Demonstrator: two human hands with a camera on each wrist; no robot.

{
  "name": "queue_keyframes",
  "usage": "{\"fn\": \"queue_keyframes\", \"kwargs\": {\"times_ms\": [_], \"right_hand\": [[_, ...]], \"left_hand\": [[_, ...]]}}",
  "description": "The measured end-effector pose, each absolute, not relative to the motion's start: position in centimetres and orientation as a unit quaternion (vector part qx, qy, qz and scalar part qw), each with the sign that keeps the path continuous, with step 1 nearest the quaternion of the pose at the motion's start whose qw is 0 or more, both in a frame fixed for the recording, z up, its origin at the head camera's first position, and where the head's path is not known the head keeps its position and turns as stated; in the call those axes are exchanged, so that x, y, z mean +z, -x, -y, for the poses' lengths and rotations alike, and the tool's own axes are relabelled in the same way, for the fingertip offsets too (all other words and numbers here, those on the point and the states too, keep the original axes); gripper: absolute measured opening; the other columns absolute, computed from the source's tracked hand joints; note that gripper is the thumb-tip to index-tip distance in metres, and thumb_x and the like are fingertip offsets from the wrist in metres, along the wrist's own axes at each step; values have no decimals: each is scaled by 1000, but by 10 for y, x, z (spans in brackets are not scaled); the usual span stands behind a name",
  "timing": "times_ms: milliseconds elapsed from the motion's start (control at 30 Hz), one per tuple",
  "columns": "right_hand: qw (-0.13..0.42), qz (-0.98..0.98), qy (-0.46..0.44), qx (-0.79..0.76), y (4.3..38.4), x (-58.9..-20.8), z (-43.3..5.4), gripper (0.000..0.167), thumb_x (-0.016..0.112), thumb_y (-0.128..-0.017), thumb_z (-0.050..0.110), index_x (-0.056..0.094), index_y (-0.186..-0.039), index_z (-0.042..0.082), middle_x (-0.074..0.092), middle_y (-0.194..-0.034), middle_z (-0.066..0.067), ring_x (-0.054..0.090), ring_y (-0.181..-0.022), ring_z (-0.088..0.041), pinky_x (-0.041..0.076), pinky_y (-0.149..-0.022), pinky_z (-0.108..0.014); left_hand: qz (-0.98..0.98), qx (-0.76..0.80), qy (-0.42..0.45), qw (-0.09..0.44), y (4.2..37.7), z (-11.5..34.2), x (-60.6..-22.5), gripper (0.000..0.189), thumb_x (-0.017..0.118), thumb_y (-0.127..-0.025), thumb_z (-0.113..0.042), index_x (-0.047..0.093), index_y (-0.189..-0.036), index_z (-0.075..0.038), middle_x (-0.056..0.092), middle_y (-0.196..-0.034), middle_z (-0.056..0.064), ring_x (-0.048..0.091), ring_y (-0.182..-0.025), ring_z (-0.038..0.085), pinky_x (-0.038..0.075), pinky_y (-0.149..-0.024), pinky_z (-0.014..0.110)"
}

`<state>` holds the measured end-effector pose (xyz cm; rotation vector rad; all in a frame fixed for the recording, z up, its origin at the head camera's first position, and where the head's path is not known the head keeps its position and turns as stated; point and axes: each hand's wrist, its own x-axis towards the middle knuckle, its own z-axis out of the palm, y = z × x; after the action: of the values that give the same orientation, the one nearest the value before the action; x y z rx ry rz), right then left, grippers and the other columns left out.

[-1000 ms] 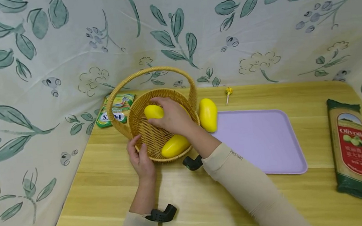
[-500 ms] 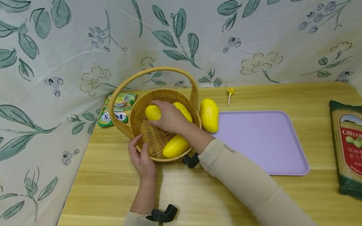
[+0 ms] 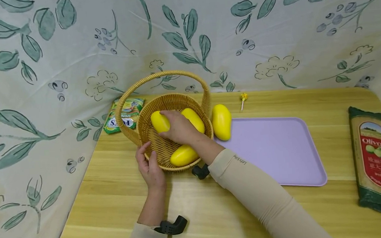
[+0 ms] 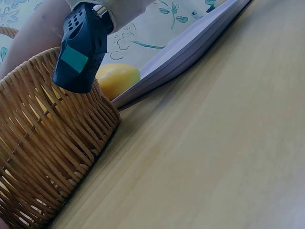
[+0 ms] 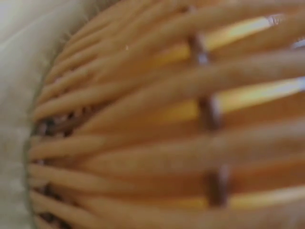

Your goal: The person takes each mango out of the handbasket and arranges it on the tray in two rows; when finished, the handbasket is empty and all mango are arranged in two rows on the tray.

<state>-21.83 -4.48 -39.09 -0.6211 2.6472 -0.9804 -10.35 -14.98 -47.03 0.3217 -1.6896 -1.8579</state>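
Note:
A wicker basket [image 3: 160, 145] with a tall hoop handle stands on the table. My left hand [image 3: 152, 171] grips its near-left rim. Inside the basket, my right hand [image 3: 179, 127] holds a yellow mango [image 3: 159, 122] between thumb and fingers; the hand covers part of it. Two more mangoes lie in the basket, a back-right mango [image 3: 193, 119] and a near mango [image 3: 184, 155] partly under the right wrist. Outside, another mango [image 3: 222, 121] rests against the tray's corner. The right wrist view shows only blurred basket weave [image 5: 157, 162], with yellow behind it.
A lilac tray [image 3: 275, 150] lies right of the basket. Behind it is a lollipop [image 3: 243, 99]. A long pasta packet [image 3: 377, 161] lies at the far right. A green snack packet [image 3: 124, 114] sits behind the basket's left side. Patterned cloth [image 3: 184, 34] hangs at the back.
My right hand has drawn slightly back and down, and more of its mango shows, now tilted. The back-right mango has come into fuller view. My left hand stays on the rim.

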Motion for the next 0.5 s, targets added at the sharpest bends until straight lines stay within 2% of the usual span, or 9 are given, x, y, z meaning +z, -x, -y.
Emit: {"fn": "queue_keyframes", "kwargs": {"times_ms": [233,500], "right_hand": [[126,-917,219,-310,219,-392,45,77,76,-93,29,37,-158,15,44,-159,-11,48,-141,-28,44,-116,-44],[124,-916,226,-308,218,-391,44,76,75,-93,29,38,-158,14,43,-158,-13,48,-140,-29,44,-116,-43]], "left_hand": [[631,-702,-122,306,104,148,-469,30,47,-98,-1,56,-125,7,47,-139,19,23,-154,24,9,-130,43],[628,-704,-124,307,103,148,-469,30,47,-98,-2,55,-125,8,47,-140,19,24,-153,23,9,-130,42]]}}
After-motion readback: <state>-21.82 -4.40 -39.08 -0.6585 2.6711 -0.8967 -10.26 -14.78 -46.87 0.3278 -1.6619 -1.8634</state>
